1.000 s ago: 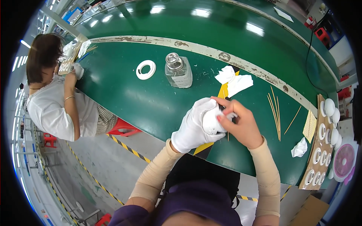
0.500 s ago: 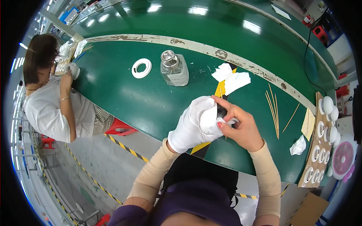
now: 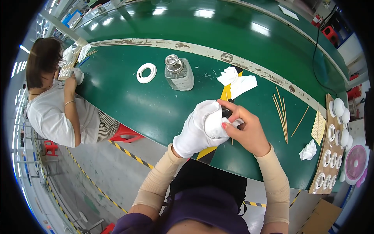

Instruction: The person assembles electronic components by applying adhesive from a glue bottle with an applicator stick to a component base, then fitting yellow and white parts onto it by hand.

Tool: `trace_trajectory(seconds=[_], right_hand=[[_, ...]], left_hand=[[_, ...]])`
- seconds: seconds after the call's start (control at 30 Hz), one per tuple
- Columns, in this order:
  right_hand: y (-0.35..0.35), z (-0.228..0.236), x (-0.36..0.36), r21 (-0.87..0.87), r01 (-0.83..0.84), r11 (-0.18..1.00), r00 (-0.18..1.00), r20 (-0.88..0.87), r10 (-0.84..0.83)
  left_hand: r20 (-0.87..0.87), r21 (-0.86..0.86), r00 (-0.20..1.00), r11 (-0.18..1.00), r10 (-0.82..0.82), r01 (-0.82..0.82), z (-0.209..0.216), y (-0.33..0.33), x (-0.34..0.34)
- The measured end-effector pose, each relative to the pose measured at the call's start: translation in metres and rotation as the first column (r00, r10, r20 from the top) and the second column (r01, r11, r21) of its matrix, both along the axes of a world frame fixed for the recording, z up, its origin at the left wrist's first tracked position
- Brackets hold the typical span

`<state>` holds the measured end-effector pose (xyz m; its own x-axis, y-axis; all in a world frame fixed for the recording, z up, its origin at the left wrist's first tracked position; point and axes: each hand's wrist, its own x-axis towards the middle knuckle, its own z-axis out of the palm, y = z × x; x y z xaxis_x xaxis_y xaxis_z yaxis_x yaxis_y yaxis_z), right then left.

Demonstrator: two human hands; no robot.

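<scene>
In a white glove, my left hand [image 3: 191, 130] is closed round a white round part [image 3: 214, 125], held above the near table edge. A black piece [image 3: 226, 112] shows at the part's open side. My bare right hand [image 3: 251, 132] is closed at that side, index finger by the far rim and thumb tip bent in against the part. Something white shows between its fingers; I cannot tell whether it is cloth or the part's rim. Beyond my hands stand a clear square bottle [image 3: 182, 78] with a metal top and a flat white ring [image 3: 146, 73] with a slot.
White wipes [image 3: 243, 85] lie on the striped tape. Thin wooden sticks [image 3: 281, 113], a crumpled wipe [image 3: 308, 150] and a yellow sheet [image 3: 318, 128] are to the right, beside a board [image 3: 322, 171] of white rings. A pink fan [image 3: 355, 163] stands beyond. A co-worker [image 3: 54, 97] sits left.
My right thumb and fingers have shifted slightly at the open side of the part, covering more of the black piece. The left hand keeps its hold. The view has tilted a little.
</scene>
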<state>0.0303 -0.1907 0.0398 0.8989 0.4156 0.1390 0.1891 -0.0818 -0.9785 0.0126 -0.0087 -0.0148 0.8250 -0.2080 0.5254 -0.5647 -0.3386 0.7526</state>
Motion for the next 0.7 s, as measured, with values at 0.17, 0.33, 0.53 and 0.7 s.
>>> trace_trajectory(seconds=[0.17, 0.33, 0.53, 0.7], right_hand=[[0.017, 0.002, 0.010, -0.035, 0.168, 0.985, 0.982, -0.080, -0.170], [-0.003, -0.043, 0.035, -0.211, 0.338, 0.917, 0.933, -0.056, -0.356], [-0.020, -0.024, 0.009, 0.124, 0.456, 0.881, 0.886, -0.153, -0.437], [0.005, -0.025, -0.015, -0.011, 0.076, 0.997, 0.893, 0.446, -0.063]], left_hand=[[-0.042, 0.039, 0.999, 0.999, -0.022, 0.024, 0.008, 0.001, 0.000], [-0.065, 0.058, 0.997, 0.997, -0.043, 0.047, 0.003, 0.001, 0.001], [-0.068, 0.043, 0.998, 0.999, -0.005, 0.008, 0.005, 0.003, 0.000], [-0.111, -0.011, 0.994, 1.000, -0.006, 0.005, -0.006, 0.003, -0.001]])
